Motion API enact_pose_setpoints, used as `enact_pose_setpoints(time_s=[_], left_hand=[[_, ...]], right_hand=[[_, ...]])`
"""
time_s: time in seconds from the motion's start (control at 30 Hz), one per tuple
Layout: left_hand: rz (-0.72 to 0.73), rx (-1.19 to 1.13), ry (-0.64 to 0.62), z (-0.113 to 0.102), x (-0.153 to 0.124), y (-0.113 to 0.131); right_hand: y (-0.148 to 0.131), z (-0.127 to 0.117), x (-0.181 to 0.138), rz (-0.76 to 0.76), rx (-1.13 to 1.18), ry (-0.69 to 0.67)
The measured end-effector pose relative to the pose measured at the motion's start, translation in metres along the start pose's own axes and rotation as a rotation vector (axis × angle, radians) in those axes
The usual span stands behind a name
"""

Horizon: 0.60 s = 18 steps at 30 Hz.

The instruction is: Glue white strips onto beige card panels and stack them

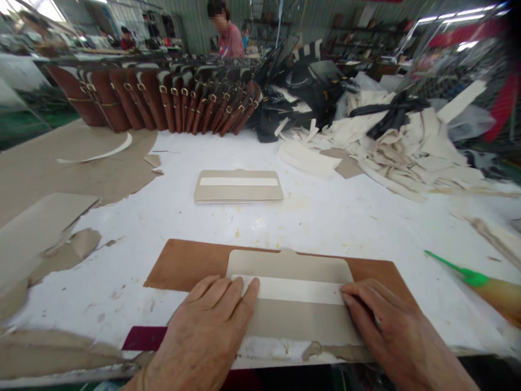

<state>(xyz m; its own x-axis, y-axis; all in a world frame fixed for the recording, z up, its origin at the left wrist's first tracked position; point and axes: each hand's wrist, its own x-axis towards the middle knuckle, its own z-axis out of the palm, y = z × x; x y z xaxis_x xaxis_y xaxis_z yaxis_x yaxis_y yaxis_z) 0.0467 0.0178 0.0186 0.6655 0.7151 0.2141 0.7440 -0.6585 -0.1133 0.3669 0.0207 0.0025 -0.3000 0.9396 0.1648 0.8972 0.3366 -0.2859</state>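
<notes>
A beige cut panel point(290, 271) with a white strip point(299, 290) across it lies on a brown board point(183, 264) at the table's near edge. My left hand point(207, 331) rests flat on the panel's left end, fingers stretched out with the tips on the strip. My right hand point(391, 331) lies flat at the right end, fingertips touching the strip's end. Neither hand grips anything. A small stack of like panels point(238, 186), also with a white strip, sits in the middle of the white table point(337, 217).
Brown strapped bags point(163, 98) stand in a row at the back. Black bags point(309, 87) and a heap of cream cut pieces point(407, 146) fill the back right. Cardboard sheets point(44, 222) lie left. A green-tipped tool point(472, 278) lies right. A person point(228, 32) stands beyond the table.
</notes>
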Motion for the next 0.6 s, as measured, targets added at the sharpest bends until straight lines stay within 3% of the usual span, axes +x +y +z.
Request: enact_pose_setpoints(time_s=[0.1, 0.27, 0.43, 0.6], left_hand=[[0.067, 0.032, -0.020, -0.001, 0.000, 0.000], [0.063, 0.040, 0.018, 0.005, 0.001, 0.002], [0.054, 0.031, 0.076, 0.012, -0.005, -0.001], [0.031, -0.033, 0.110, 0.016, -0.010, -0.002]], right_hand=[[-0.009, -0.005, -0.006, -0.116, -0.104, 0.030], [-0.012, -0.002, -0.019, -0.243, -0.302, -0.063], [-0.012, 0.003, -0.024, -0.276, -0.414, -0.060], [-0.014, 0.006, -0.031, -0.201, -0.325, -0.101]])
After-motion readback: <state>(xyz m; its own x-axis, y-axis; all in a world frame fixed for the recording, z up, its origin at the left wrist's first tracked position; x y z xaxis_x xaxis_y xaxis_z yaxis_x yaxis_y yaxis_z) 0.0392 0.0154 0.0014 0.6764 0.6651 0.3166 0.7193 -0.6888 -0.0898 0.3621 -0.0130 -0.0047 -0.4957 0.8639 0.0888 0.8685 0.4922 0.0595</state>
